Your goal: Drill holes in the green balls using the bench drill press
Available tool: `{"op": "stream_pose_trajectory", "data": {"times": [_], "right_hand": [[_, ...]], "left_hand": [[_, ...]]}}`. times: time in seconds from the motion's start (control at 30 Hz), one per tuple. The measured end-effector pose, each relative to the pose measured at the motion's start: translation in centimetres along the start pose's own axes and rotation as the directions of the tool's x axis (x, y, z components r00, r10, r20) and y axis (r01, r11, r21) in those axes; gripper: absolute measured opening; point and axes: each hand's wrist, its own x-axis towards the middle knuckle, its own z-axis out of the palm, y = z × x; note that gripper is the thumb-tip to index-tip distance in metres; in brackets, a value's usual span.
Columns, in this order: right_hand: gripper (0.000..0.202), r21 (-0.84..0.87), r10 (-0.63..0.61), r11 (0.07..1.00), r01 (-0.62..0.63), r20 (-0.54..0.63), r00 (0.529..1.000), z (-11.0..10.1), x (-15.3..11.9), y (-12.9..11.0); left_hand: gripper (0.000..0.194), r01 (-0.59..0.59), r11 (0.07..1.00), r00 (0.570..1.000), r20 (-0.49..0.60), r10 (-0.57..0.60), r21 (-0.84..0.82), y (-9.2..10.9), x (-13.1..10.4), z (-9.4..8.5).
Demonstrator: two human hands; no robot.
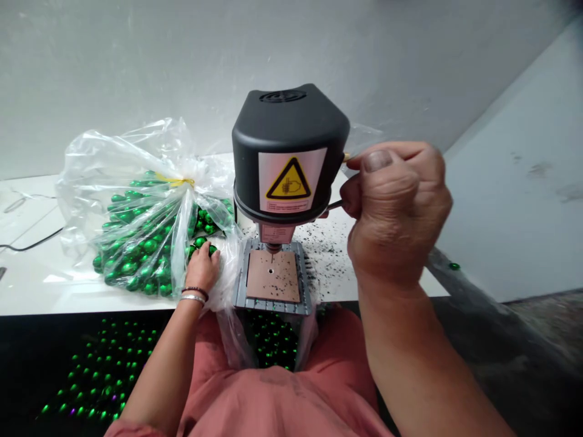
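A small bench drill press with a black motor housing [291, 136] stands in front of me. Beneath its chuck [273, 247], a brown board [273, 285] with a small hole lies on the slotted grey base [240, 285]. My right hand [396, 206] is closed around the feed lever [336, 205] at the housing's right side; the grip itself is mostly hidden. To the left, my left hand [203, 267] has its fingers curled around shiny green balls [200, 242] at the mouth of a clear plastic bag [86, 164]. How many balls it holds I cannot tell.
The bag, tied with a yellow tie [177, 181], bulges with green balls on the white table [45, 291]. Dark shavings [328, 249] litter the tabletop right of the base. Many green balls [109, 364] lie below the table. A black cable [34, 244] runs at left.
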Motion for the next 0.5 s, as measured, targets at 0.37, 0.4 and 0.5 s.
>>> {"op": "stream_pose_trajectory", "data": {"times": [0.37, 0.4, 0.5], "right_hand": [[0.022, 0.035, 0.009, 0.999, -0.009, -0.011, 1.0, 0.1, -0.3, -0.2], [0.022, 0.039, 0.002, 0.999, -0.002, -0.003, 1.0, 0.0, -0.3, -0.3], [0.02, 0.034, 0.001, 0.999, -0.001, 0.018, 1.0, -0.1, -0.2, -0.4]], "left_hand": [[0.023, 0.482, 0.294, 0.842, 0.529, 0.105, -0.825, 5.0, -4.4, -3.4], [0.025, 0.483, 0.326, 0.83, 0.544, 0.127, -0.813, 5.2, -4.7, -3.0], [0.035, 0.423, 0.498, 0.814, 0.559, 0.159, -0.757, 5.8, -5.1, -2.0]]}}
